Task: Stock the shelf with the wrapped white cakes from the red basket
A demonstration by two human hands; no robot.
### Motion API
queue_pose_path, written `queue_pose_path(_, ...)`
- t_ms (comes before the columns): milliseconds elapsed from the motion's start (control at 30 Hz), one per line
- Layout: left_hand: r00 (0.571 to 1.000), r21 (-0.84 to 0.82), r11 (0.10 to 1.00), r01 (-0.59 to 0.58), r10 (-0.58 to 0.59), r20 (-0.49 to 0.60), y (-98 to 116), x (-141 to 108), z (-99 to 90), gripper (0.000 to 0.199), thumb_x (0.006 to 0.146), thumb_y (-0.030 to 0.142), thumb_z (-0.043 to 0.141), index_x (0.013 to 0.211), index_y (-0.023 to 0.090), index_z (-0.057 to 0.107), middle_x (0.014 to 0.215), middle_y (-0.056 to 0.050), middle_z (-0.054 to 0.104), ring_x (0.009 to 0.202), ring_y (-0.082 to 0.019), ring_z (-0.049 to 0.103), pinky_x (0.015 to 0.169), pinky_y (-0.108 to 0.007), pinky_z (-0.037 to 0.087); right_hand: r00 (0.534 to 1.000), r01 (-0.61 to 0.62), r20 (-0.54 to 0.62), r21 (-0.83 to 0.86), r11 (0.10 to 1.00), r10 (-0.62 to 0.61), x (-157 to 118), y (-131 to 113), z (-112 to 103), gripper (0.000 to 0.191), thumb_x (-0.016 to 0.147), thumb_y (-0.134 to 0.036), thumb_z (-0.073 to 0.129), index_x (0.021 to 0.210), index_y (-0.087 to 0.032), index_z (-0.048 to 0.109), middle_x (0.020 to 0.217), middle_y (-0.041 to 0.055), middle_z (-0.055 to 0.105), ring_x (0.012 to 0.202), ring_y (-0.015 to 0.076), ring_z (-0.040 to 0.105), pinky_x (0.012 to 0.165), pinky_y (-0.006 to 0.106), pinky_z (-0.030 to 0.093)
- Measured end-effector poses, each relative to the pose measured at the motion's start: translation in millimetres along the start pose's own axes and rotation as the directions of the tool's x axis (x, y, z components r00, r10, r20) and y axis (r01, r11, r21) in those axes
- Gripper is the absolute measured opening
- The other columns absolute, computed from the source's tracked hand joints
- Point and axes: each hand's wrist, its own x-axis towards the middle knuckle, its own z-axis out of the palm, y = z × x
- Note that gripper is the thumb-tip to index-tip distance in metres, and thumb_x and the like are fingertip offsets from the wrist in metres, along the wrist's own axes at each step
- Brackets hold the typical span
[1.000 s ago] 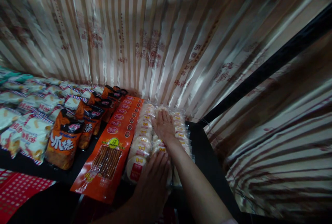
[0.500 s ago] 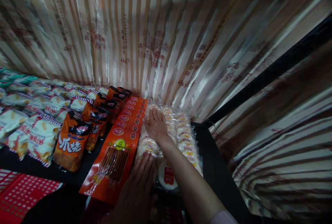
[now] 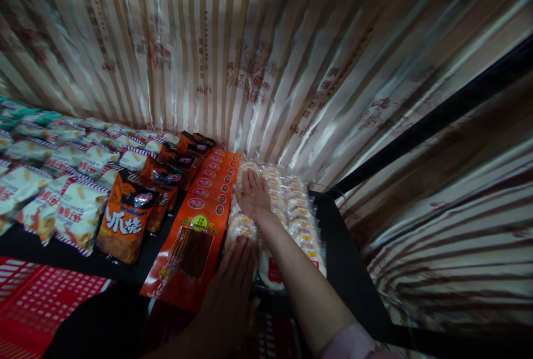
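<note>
My right hand (image 3: 254, 197) lies flat, fingers stretched forward, on the far part of a row of clear packets of round white snacks (image 3: 241, 227). At the near end of that row, my left hand (image 3: 230, 289) rests with its fingers extended, their tips touching the packets. Neither hand grips anything. Alongside on the left is a flat orange packet of brown sticks (image 3: 189, 251), overlapping more orange packets behind it. More rows of round white snack packets (image 3: 302, 223) are on the right, partly hidden by my right forearm.
Orange-and-black snack bags (image 3: 125, 220) and several white snack bags (image 3: 81, 212) stand in rows on the left of the black table (image 3: 353, 270). A red basket (image 3: 54, 295) sits at lower left. A striped curtain (image 3: 266, 59) hangs behind, with a dark pole (image 3: 416, 123) at right.
The view has shifted slightly, so the bags on the left appear further right and higher. Both hands stay flat on the same row of white packets, with little movement.
</note>
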Motion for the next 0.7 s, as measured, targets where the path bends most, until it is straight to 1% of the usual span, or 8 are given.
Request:
queue_pose_path(100,1.000,-0.015,1.000,-0.014,0.014,0.024,-1,-1,0.4,0.069,0.085,0.030,0.042,0.145,0.008,0.015,0.152,-0.013,0.016,0.140,-0.030,0.013,0.111,-0.044,0.022,1.000,-0.003,0.001,0.009,1.000,0.003,-2,-1,-3,0.067,0.092,-0.051,0.009,0.145,-0.010,0.017,0.153,0.0085,0.011,0.141,0.0202,0.005,0.113,0.041,0.001)
queue_pose_path(200,0.999,-0.022,0.999,-0.025,0.025,0.023,-2,-2,-2.2,0.067,0.085,0.031,0.044,0.143,0.008,0.021,0.152,-0.014,0.015,0.140,-0.032,0.011,0.112,-0.045,0.020,0.999,0.007,-0.038,0.027,1.000,-0.006,-8,-2,-10,0.065,0.093,-0.051,0.010,0.146,-0.013,0.017,0.154,0.0069,0.009,0.142,0.0181,0.002,0.113,0.040,0.001)
queue_pose_path(267,0.999,-0.025,0.999,-0.029,0.030,0.015,-3,-2,-5.5,0.065,0.085,0.031,0.046,0.142,0.008,0.024,0.152,-0.015,0.017,0.140,-0.032,0.011,0.111,-0.046,0.021,0.997,0.003,-0.071,0.037,0.999,-0.001,-15,1,-16,0.064,0.093,-0.049,0.010,0.145,-0.013,0.018,0.154,0.0067,0.010,0.142,0.0178,0.003,0.113,0.039,0.002)
queue_pose_path(367,0.999,-0.045,0.998,-0.035,0.035,-0.004,-5,-2,-10.6,0.062,0.086,0.032,0.045,0.140,0.007,0.028,0.150,-0.016,0.022,0.140,-0.031,0.012,0.111,-0.046,0.024,0.992,-0.019,-0.126,0.032,0.999,0.023,-31,10,-22,0.062,0.094,-0.046,0.012,0.145,-0.012,0.021,0.153,0.0071,0.013,0.142,0.0180,0.005,0.113,0.039,0.004)
queue_pose_path(467,0.999,-0.073,0.996,-0.041,0.040,-0.021,-8,-2,-13.3,0.060,0.087,0.034,0.045,0.138,0.007,0.030,0.149,-0.017,0.026,0.140,-0.031,0.013,0.110,-0.047,0.026,0.974,-0.072,-0.215,0.023,0.997,0.075,-55,25,-24,0.059,0.094,-0.042,0.014,0.144,-0.012,0.024,0.153,0.0081,0.017,0.141,0.0176,0.008,0.114,0.039,0.008)
queue_pose_path(533,0.999,-0.083,0.996,-0.031,0.029,-0.031,-10,-3,-13.8,0.059,0.087,0.035,0.044,0.136,0.006,0.032,0.147,-0.018,0.028,0.139,-0.031,0.015,0.109,-0.049,0.029,0.956,-0.086,-0.281,0.011,0.996,0.085,-76,34,-23,0.057,0.095,-0.038,0.015,0.143,-0.010,0.025,0.152,0.0095,0.019,0.141,0.0173,0.009,0.114,0.038,0.009)
queue_pose_path(600,0.999,-0.073,0.997,-0.008,0.005,-0.046,-12,-4,-13.6,0.056,0.087,0.033,0.043,0.135,0.005,0.033,0.145,-0.019,0.032,0.138,-0.032,0.018,0.108,-0.051,0.031,0.941,-0.086,-0.327,0.006,0.996,0.083,-99,40,-21,0.057,0.094,-0.038,0.017,0.143,-0.009,0.026,0.152,0.0105,0.020,0.141,0.0176,0.009,0.114,0.039,0.012)
queue_pose_path(700,0.996,-0.037,0.999,0.019,-0.022,-0.085,-13,-5,-12.9,0.052,0.086,0.023,0.040,0.134,0.004,0.034,0.143,-0.021,0.036,0.137,-0.031,0.023,0.106,-0.051,0.034,0.931,-0.091,-0.354,0.011,0.996,0.089,-134,45,-12,0.055,0.094,-0.037,0.021,0.141,-0.010,0.031,0.152,0.0121,0.019,0.141,0.0188,0.009,0.113,0.042,0.016)
